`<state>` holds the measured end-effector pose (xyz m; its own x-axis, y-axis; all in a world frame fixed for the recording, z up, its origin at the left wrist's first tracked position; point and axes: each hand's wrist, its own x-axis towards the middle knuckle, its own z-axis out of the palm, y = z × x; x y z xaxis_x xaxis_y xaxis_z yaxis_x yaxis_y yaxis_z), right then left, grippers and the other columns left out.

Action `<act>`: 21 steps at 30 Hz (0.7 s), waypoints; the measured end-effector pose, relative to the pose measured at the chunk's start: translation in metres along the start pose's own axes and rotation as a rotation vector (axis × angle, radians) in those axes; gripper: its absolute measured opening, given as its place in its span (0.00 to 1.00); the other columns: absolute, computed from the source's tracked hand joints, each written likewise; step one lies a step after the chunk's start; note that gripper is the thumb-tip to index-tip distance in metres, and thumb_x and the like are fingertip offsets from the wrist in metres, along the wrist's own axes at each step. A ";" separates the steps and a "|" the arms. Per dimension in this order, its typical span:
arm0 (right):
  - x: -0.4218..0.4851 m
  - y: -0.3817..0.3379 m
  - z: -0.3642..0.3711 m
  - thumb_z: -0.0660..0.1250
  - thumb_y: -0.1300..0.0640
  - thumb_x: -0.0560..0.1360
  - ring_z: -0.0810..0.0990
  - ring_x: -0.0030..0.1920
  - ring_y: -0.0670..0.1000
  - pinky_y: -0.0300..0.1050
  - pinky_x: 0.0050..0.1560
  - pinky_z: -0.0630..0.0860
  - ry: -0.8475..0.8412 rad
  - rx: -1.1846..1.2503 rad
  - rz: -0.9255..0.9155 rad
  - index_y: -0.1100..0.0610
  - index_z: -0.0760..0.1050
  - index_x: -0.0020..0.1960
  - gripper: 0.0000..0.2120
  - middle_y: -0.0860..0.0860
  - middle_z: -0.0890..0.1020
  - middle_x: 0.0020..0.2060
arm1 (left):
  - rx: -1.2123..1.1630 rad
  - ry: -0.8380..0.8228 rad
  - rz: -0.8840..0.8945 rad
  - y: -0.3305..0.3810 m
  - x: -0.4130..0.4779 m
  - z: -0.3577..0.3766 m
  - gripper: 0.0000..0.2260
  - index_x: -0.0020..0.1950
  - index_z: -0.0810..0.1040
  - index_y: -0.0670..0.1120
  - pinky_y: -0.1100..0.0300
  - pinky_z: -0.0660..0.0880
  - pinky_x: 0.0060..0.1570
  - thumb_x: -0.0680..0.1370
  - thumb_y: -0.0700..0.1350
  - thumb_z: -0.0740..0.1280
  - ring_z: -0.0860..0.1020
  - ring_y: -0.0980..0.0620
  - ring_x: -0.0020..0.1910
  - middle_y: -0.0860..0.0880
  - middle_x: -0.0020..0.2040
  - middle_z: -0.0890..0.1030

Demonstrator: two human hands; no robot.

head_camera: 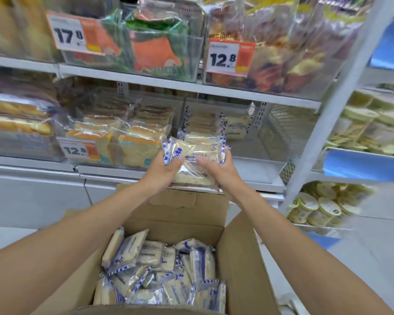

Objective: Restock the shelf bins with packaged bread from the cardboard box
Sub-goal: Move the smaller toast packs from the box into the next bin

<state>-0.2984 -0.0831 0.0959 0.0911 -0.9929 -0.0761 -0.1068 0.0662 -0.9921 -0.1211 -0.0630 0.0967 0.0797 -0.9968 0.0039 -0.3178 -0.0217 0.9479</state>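
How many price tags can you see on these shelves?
3. The 17.8 tag sits at upper left, the upper 12.8 tag at upper right, and the lower 12.8 tag at middle left, one shelf down. More may be hidden out of frame.

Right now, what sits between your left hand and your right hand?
In the head view, a stack of wrapped bread packs, gripped by the left hand and right hand from either side.

- The top white shelf is loaded with clear bins of snack bags.
- Bread bins are set side by side on the lower shelf.
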 end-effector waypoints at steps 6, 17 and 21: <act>0.030 -0.041 -0.062 0.75 0.62 0.70 0.85 0.38 0.49 0.39 0.33 0.79 0.041 0.225 0.037 0.63 0.80 0.56 0.15 0.53 0.86 0.41 | 0.137 -0.072 0.180 0.055 0.055 0.039 0.32 0.68 0.70 0.45 0.53 0.70 0.61 0.77 0.68 0.56 0.75 0.49 0.61 0.50 0.61 0.77; 0.159 -0.015 -0.148 0.81 0.58 0.63 0.81 0.49 0.50 0.31 0.36 0.75 0.418 -0.177 -0.040 0.62 0.72 0.61 0.31 0.51 0.81 0.50 | 1.131 -0.261 0.296 0.030 0.167 0.066 0.28 0.76 0.63 0.48 0.44 0.55 0.73 0.82 0.62 0.45 0.63 0.45 0.74 0.45 0.76 0.65; 0.208 0.014 -0.143 0.85 0.42 0.46 0.80 0.60 0.53 0.45 0.51 0.81 0.243 -0.290 0.061 0.55 0.61 0.74 0.63 0.54 0.77 0.64 | 1.147 -0.181 0.393 0.023 0.166 0.067 0.25 0.74 0.64 0.50 0.46 0.58 0.72 0.82 0.60 0.45 0.65 0.46 0.73 0.47 0.75 0.67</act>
<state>-0.4225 -0.3029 0.0801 -0.1581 -0.9846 -0.0739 -0.3838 0.1303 -0.9142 -0.1783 -0.2340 0.0980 -0.3126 -0.9451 0.0949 -0.9457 0.3190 0.0625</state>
